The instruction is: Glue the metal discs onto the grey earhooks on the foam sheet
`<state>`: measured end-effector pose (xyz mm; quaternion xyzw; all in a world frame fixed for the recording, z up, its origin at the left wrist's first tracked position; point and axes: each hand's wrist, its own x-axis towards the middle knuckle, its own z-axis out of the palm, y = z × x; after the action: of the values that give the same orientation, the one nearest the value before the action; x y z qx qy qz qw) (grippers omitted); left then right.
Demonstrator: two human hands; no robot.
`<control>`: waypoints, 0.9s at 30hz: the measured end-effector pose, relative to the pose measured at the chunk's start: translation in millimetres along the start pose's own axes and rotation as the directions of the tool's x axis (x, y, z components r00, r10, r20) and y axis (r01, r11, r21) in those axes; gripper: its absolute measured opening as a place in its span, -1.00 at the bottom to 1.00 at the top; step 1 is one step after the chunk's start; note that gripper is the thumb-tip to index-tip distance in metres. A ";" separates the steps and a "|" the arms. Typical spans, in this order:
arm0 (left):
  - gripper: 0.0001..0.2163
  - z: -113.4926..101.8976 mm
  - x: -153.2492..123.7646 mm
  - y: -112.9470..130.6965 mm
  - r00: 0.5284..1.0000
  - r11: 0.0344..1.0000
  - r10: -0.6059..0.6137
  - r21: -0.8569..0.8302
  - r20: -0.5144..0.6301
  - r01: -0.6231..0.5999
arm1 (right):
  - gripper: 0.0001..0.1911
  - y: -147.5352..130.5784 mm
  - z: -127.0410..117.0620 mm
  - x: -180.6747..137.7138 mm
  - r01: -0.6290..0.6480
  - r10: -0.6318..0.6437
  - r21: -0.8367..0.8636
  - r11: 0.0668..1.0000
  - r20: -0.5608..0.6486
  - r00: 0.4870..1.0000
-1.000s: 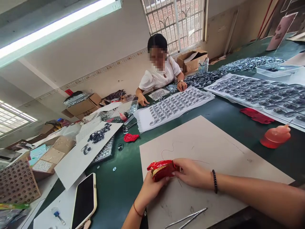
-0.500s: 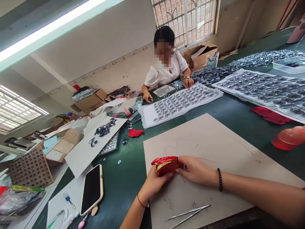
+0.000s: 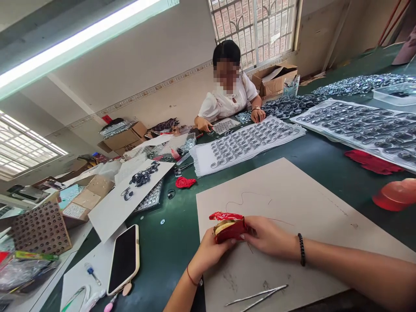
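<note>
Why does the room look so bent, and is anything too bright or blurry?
Head view: the wide lens bows and tilts the tube light, which is blown out white; the left hand, right hand and the packet they hold look sharp, with soft shadows on the card.

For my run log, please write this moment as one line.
left hand: holds red packet | right hand: pinches its right end | under: grey card sheet | nearby: tweezers, phone
</note>
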<state>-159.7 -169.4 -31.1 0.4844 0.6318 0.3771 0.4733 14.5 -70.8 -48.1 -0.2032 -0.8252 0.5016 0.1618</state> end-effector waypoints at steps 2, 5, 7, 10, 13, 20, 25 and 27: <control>-0.77 0.5 -0.5 0.7 1.000 1.000 -0.006 -0.003 0.004 0.006 | -0.78 -1.3 -0.8 -0.1 -0.011 0.011 0.009 1.000 0.010 1.000; -0.74 1.2 -0.6 -0.9 1.000 1.000 -0.023 -0.010 -0.020 0.022 | -0.76 -3.6 -2.0 0.3 -0.024 0.024 0.000 1.000 0.015 1.000; -0.73 1.2 -0.2 -2.5 0.999 1.000 -0.027 -0.009 -0.024 0.027 | -0.76 -4.9 -2.4 0.8 -0.026 0.026 -0.007 1.000 0.008 1.000; -0.77 0.2 0.7 -4.2 1.000 1.000 -0.019 -0.006 -0.004 0.019 | -0.78 -5.8 -2.4 1.1 -0.026 0.026 0.004 1.000 0.003 1.000; -0.79 -1.2 0.9 -5.7 1.000 1.000 -0.005 -0.014 -0.001 0.005 | -0.81 -4.7 -1.4 1.0 -0.034 0.034 -0.002 0.999 -0.005 0.999; -0.79 -1.2 1.8 -6.9 1.000 1.000 0.006 -0.023 0.007 -0.006 | -0.83 0.4 -0.1 0.8 -0.022 0.022 -0.006 1.000 -0.004 1.000; -0.78 -0.3 1.9 -5.5 1.000 1.000 -0.001 -0.020 0.022 0.002 | -0.85 -2.3 -2.1 -0.1 -0.020 0.020 -0.016 1.000 -0.013 1.000; -0.76 -0.7 1.5 -4.9 1.000 1.000 -0.005 -0.011 0.015 0.005 | -0.84 -3.1 -2.6 -0.1 -0.001 0.001 0.007 1.000 -0.007 1.000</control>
<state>-161.7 -169.2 -35.9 0.4831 0.6273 0.3757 0.4816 15.3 -70.2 -44.2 -0.2048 -0.8227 0.5040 0.1650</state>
